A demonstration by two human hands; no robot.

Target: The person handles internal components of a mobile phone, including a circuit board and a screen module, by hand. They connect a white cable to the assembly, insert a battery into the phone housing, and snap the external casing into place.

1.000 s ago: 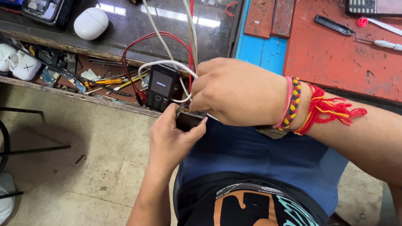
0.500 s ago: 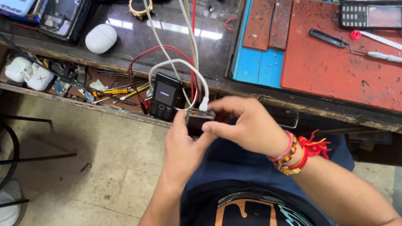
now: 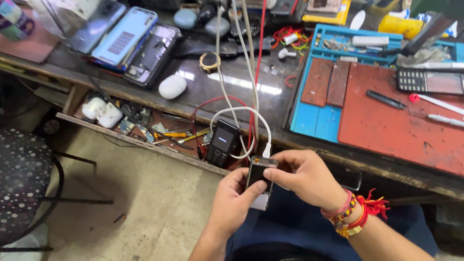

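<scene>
small black slab phone (image 3: 259,173), white cable (image 3: 240,113) attached, between both hands

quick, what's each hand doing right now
Left hand: closed around the small black phone, gripping it from below.
Right hand: closed on the same phone's top end, beside the white cable plug.

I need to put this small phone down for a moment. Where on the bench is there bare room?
The red rubber mat is bare in front of the thin screwdrivers, near the bench edge. A smaller glossy dark strip lies between the white oval case and the blue mat, crossed by white cables. The back of the bench and the open drawer are crowded.
</scene>
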